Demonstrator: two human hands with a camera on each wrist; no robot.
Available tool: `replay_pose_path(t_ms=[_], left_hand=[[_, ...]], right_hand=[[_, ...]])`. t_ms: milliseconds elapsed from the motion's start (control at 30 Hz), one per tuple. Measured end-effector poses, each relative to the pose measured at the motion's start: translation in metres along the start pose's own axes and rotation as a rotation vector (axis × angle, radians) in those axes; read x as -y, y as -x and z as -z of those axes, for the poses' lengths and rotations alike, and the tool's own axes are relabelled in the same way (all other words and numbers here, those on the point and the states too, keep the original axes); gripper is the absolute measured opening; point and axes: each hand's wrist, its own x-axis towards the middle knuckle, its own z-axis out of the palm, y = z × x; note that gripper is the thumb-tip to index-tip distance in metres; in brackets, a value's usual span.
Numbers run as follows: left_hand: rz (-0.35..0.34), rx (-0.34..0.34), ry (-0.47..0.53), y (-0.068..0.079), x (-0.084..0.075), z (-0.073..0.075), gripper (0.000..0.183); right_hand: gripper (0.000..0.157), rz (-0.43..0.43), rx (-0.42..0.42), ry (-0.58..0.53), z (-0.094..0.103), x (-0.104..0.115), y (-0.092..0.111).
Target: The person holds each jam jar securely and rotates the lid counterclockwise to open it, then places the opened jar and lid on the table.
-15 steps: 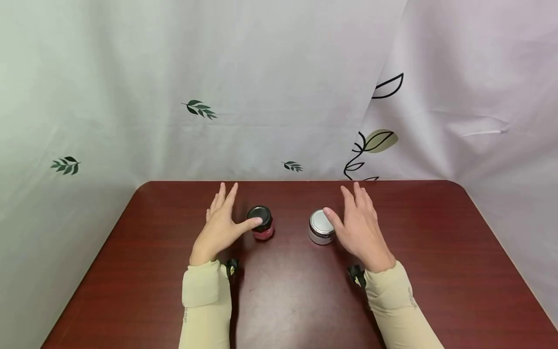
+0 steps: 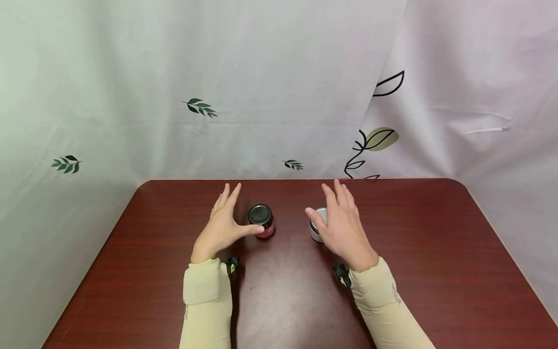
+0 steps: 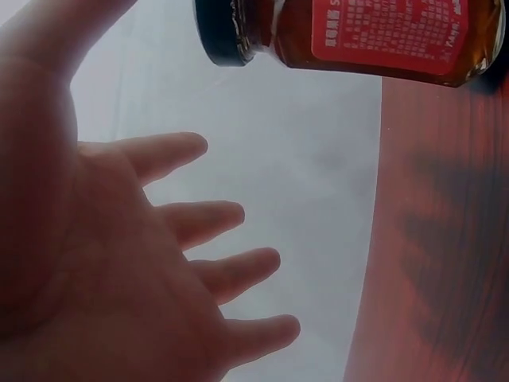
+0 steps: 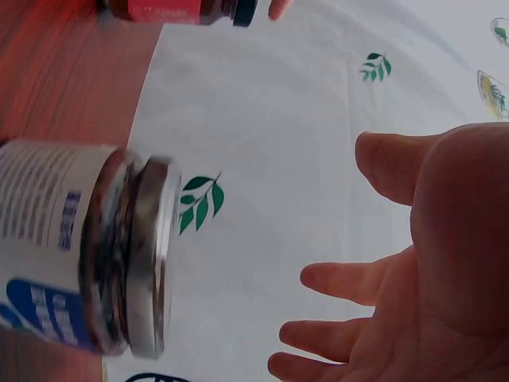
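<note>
A small glass jar [image 2: 260,214] with a black lid and a red label [image 3: 390,32] stands upright on the table. Just left of it, my left hand [image 2: 220,228] is spread, its thumb in front of the jar in the head view; whether they touch I cannot tell. A second jar [image 4: 56,239], with a silver lid [image 4: 153,255] and a white and blue label, stands upright to the right. My right hand [image 2: 344,230] hovers with straight, parted fingers, hiding part of this jar in the head view. A gap shows between that palm and the lid in the right wrist view. Neither hand holds anything.
The reddish-brown wooden table [image 2: 279,291] has rounded far corners. Behind it hangs a pale curtain [image 2: 261,72] with leaf prints, which also runs along both sides. A dark device [image 2: 341,275] sits at the right wrist, another [image 2: 233,264] at the left.
My right hand has moved left, so it now covers more of the silver-lidded jar. The left hand has barely shifted, its thumb slightly lower across the black-lidded jar. Both jars stay in place.
</note>
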Motion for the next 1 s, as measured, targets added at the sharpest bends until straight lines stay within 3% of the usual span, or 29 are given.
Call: replay_pose_path(t_ms=[1000], left_hand=[[-0.027, 0.015, 0.004, -0.007, 0.007, -0.008, 0.123]], right_hand=[[0.069, 0.067, 0.037, -0.034, -0.030, 0.032, -0.003]])
